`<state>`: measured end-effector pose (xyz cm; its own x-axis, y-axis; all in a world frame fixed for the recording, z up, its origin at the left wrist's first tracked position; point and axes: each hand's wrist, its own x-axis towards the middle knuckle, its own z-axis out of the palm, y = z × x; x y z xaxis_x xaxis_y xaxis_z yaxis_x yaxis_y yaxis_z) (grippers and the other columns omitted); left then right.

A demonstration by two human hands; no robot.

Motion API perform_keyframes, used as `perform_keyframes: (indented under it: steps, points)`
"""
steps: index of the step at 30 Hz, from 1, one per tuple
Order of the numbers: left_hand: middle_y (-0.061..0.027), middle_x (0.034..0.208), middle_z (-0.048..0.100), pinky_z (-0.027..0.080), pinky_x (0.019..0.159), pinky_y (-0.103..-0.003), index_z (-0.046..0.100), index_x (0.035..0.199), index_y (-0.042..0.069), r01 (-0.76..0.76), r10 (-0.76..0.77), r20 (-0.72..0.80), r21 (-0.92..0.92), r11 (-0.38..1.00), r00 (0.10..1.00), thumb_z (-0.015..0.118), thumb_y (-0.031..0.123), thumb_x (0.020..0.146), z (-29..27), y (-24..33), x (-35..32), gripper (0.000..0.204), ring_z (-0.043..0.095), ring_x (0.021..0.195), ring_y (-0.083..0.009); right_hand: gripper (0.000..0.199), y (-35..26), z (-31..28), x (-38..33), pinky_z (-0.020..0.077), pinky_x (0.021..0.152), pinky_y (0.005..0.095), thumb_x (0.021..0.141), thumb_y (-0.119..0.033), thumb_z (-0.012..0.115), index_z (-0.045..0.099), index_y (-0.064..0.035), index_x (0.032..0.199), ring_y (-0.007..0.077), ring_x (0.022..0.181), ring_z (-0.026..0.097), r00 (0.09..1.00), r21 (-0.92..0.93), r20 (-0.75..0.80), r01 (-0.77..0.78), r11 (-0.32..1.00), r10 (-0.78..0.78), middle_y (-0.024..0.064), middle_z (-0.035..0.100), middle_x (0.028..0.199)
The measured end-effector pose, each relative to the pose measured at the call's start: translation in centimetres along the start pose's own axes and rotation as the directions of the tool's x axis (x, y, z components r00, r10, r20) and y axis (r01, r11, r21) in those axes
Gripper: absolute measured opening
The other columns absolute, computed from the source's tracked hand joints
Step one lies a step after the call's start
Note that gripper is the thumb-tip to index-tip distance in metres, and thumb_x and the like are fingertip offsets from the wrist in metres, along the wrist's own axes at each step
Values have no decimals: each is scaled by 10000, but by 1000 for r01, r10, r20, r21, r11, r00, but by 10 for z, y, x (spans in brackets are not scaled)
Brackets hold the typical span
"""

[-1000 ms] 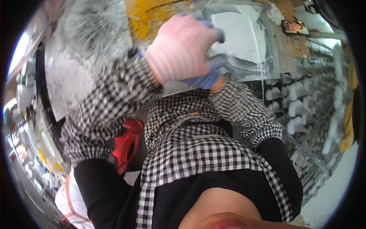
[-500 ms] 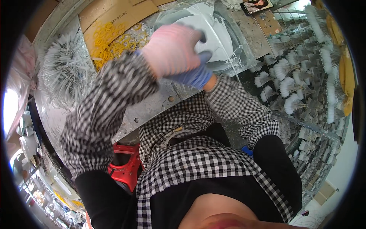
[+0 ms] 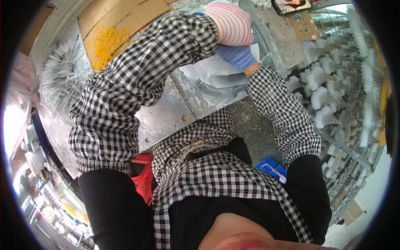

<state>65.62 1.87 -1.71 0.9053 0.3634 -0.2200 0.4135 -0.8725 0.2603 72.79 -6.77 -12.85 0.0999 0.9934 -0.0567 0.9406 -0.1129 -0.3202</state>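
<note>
My left hand, in a pink striped glove, is pressed down at the top of the view over a basin smeared with white paste. My right hand, in a blue glove, lies just under and partly behind it, inside the same basin. Both arms wear black-and-white checked sleeves. The fingers of both hands are hidden, so I cannot make out what they hold.
A cardboard box of yellow rubber bands sits at the upper left, beside a fan of white bristles. Racks of white brush tufts fill the right side. A metal worktop plate, a red stool and a blue object lie near my body.
The view has swung, so both hands now sit higher and further right in the picture. They stay together over the white basin, and the box of rubber bands has come fully into sight.
</note>
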Motion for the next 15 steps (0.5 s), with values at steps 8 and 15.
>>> perform_keyframes:
  steps: [8,15]
  points:
    - [-163,1042,740,556,865,-418,691,1226,70,82,-82,15,4,997,996,558,514,907,7,5,2,562,715,952,-321,756,-6,-4,3,356,1157,417,946,-565,578,361,-136,1529,294,1374,440,994,37,105,38,999,-41,132,453,1521]
    - [-169,1044,739,554,885,-410,698,1217,66,5,-5,0,-46,999,1000,577,510,897,3,3,2,560,716,955,-314,769,-2,-7,2,371,1151,428,925,-558,631,388,-133,1518,292,1371,451,991,185,131,17,983,-42,145,474,1502]
